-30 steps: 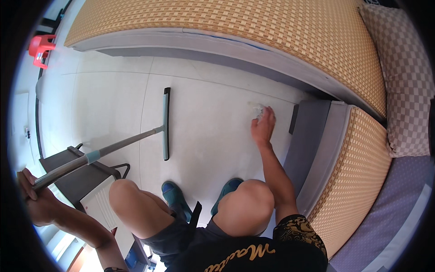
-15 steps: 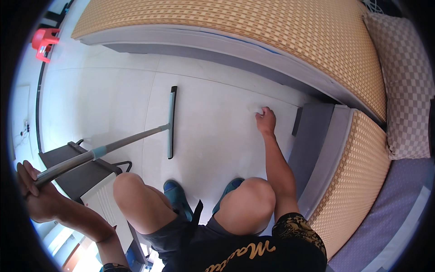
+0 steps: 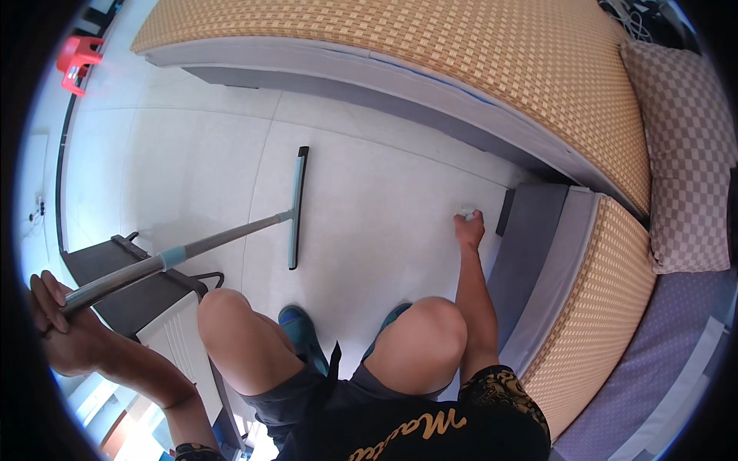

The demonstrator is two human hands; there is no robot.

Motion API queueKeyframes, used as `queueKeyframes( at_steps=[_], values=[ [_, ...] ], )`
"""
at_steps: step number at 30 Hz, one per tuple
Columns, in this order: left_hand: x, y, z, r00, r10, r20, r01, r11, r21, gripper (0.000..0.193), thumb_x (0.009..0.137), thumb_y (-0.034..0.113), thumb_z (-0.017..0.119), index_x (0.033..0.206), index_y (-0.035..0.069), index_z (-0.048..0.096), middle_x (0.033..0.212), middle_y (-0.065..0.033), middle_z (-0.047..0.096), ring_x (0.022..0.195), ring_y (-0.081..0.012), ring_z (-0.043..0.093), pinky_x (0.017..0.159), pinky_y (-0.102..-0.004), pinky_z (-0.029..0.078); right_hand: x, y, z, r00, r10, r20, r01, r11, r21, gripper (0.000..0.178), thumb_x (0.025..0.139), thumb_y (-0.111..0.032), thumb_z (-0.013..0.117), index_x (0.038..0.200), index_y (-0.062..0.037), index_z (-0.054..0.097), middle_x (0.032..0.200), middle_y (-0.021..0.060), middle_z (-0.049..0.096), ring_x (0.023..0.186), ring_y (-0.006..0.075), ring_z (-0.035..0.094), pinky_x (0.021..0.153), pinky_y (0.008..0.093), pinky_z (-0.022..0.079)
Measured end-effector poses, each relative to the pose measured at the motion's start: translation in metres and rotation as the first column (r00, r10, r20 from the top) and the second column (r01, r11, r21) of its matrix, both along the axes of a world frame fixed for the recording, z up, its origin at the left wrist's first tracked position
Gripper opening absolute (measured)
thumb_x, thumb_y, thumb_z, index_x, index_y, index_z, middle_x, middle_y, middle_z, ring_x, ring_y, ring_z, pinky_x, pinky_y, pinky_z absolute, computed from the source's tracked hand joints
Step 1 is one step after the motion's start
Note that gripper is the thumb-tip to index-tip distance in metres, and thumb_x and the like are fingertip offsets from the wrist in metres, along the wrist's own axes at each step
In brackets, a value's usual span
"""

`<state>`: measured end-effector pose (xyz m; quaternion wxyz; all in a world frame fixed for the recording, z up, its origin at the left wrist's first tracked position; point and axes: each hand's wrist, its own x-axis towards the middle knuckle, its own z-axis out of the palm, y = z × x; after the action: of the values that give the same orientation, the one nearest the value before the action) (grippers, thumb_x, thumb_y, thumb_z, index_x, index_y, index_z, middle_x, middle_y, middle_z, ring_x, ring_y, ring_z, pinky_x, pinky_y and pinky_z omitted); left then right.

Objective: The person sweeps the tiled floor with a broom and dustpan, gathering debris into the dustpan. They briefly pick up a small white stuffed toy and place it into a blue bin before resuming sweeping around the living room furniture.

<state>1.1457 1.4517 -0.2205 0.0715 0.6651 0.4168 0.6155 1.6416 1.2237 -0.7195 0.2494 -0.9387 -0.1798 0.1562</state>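
Note:
A floor squeegee (image 3: 296,223) with a pale blue bar and black rubber edge lies at the end of a metal pole (image 3: 238,233). At the far left, my left hand (image 3: 65,334) is closed round the top of that pole. On the other side, my right hand (image 3: 470,229) is low over the floor, close to the sofa base. Its fingers pinch a small whitish wad (image 3: 467,208), perhaps crumpled tissue; most of it is hidden or too small to make out.
An L-shaped sofa with a woven tan mat (image 3: 430,46) borders the far and right sides. A checkered pillow (image 3: 684,154) lies on it. A red plastic stool (image 3: 77,58) stands far left. Beside my left knee is a dark piece of furniture (image 3: 100,265). Pale tiles (image 3: 369,207) form the floor.
My right hand has moved right and nearer to me, toward the sofa base, with the whitish wad. My left hand and the squeegee have barely moved; the view has shifted slightly.

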Motion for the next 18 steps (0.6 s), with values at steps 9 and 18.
queueKeyframes(
  at_steps=[9,18],
  values=[
    [0.031,-0.004,-0.005,0.952,0.179,-0.249,-0.140,0.976,0.169,0.013,0.090,0.012,0.052,0.087,0.001,0.045,0.060,-0.0019,0.029,0.046,-0.0096,0.028,0.047,-0.0236,0.028,0.007,0.017,0.021,0.989,0.108,-0.097,-0.130,0.959,-0.252,0.033,0.069,-0.028,0.065,0.082,0.0023,0.063,0.090,0.0245,0.066,0.088,0.0411,0.063,0.081,0.0449,0.050],
    [0.027,-0.002,0.004,0.847,-0.416,0.330,0.483,0.862,-0.155,0.028,0.100,0.034,0.042,0.108,0.007,0.047,0.069,-0.0014,0.040,0.050,-0.0095,0.039,0.047,-0.0258,0.041,-0.041,0.006,0.167,0.903,0.017,-0.430,-0.057,0.995,-0.079,0.025,0.070,-0.026,0.066,0.074,-0.0015,0.062,0.062,0.0114,0.065,0.055,0.0205,0.064,0.059,0.0329,0.051]
  ],
)
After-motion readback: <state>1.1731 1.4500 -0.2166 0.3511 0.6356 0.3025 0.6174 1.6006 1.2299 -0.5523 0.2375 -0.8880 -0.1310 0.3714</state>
